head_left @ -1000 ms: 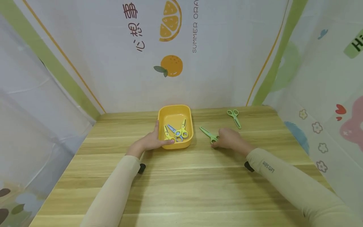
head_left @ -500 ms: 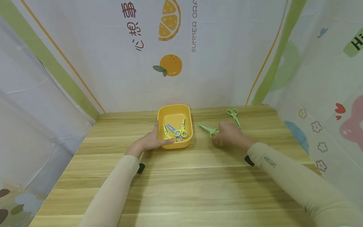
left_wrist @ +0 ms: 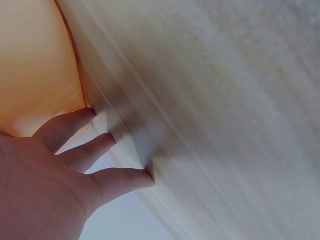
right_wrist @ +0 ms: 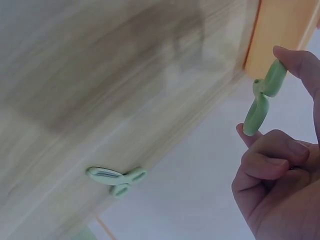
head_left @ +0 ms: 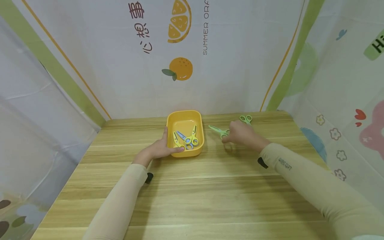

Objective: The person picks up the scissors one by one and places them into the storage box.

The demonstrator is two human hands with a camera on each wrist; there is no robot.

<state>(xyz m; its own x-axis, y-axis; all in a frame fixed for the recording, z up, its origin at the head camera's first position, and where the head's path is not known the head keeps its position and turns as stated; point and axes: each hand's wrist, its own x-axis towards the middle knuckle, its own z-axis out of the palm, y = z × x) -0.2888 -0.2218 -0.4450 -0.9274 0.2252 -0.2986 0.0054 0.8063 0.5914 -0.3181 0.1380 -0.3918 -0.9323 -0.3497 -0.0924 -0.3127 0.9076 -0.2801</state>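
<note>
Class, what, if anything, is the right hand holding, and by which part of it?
The right hand holds green scissors, pinched by the handle loops.

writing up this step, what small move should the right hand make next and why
Probably carry the green scissors leftward until over the yellow bin: the right hand pinches their handles clear of the table, blades pointing toward the bin, which already holds two yellow pairs and a blue pair.

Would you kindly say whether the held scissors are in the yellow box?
Out: the right hand holds the green scissors beside the yellow box.
</note>
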